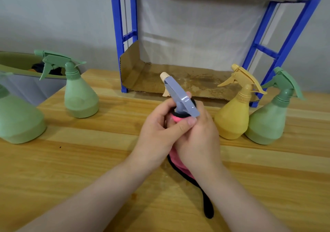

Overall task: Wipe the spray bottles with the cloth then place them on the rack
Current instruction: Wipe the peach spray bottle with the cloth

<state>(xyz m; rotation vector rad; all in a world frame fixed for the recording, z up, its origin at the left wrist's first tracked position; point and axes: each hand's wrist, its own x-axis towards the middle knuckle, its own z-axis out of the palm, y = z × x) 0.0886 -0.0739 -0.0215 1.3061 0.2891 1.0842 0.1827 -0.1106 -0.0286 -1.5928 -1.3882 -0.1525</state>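
A spray bottle with a grey-blue trigger head and beige nozzle stands at the table's middle; its body is hidden by my hands and a pink cloth with black edging. My left hand grips the bottle's neck, thumb across the front. My right hand holds the cloth wrapped against the bottle. The blue rack stands behind, its lower shelf lined with cardboard. A yellow bottle and a green bottle stand at the right; two green bottles stand at the left.
The wooden table runs to a left edge, beyond which sits a green-rimmed bin with dark items inside. A black strap of the cloth trails toward me on the table. A grey wall rises behind.
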